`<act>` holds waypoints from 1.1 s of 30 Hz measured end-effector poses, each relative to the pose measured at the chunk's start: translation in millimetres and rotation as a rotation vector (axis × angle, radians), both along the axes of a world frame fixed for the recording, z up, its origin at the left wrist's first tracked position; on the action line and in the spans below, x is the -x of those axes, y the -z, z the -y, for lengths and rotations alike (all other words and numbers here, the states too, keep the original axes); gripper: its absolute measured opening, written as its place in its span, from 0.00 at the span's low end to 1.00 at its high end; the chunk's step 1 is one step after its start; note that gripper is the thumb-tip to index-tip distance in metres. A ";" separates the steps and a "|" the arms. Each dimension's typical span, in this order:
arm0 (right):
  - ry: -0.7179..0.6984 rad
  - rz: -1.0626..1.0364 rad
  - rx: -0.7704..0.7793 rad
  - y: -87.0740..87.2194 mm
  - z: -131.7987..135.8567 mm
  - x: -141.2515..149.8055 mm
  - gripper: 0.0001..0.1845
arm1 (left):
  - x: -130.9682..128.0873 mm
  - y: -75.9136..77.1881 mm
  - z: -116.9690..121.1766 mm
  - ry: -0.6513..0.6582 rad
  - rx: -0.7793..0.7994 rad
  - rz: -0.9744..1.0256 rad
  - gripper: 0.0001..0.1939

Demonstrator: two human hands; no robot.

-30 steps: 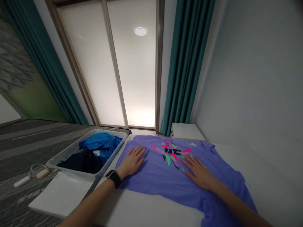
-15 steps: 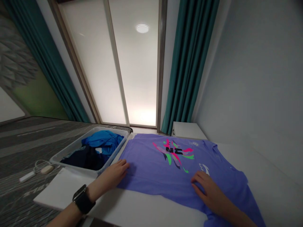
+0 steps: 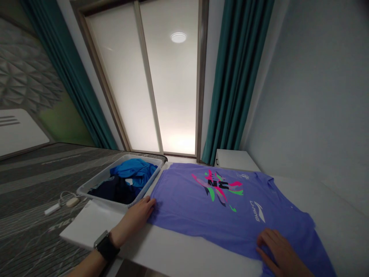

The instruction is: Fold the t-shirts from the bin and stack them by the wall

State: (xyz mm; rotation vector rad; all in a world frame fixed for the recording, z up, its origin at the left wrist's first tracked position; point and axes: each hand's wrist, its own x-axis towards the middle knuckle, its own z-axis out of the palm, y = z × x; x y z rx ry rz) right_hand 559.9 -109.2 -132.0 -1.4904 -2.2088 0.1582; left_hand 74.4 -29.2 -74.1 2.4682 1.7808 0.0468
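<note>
A purple Li-Ning T-shirt lies spread flat on a white table, with a pink, green and black print on its front. My left hand, with a black watch on the wrist, rests at the shirt's left edge, next to a plastic tub. My right hand lies on the shirt's lower part near the hem, fingers curled. Whether either hand grips the fabric is hidden.
A grey-white plastic tub holding blue and navy clothes stands at the table's left end, beside a grey striped bed. A white cable with a small charger lies on the bed. A white cabinet stands beyond the table.
Both hands have left the print and slid outward, the left to the shirt's edge and the right down towards the hem. The view has shifted and tilted slightly.
</note>
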 end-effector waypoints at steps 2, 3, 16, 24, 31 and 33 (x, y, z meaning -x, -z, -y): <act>-0.008 -0.008 -0.033 -3.6 -0.6 -0.4 0.10 | -2.0 3.6 -1.0 -0.018 -0.014 0.034 0.16; -0.007 -0.015 -0.049 -5.4 -0.8 -0.8 0.10 | -2.7 5.2 -1.4 -0.025 -0.027 0.046 0.16; 0.085 0.055 -0.147 3.0 8.4 0.6 0.03 | -1.6 9.4 9.0 -0.082 -0.168 0.110 0.15; 0.042 0.109 -0.251 2.4 -0.9 -2.3 0.05 | -11.4 9.9 9.6 -0.135 -0.128 0.574 0.17; -0.121 0.009 -0.035 -46.0 -13.8 88.3 0.07 | -9.4 10.6 6.7 -0.197 -0.154 0.890 0.16; -0.231 -0.011 0.058 -63.6 -22.8 140.4 0.10 | -8.3 6.1 9.9 -0.185 -0.135 0.894 0.16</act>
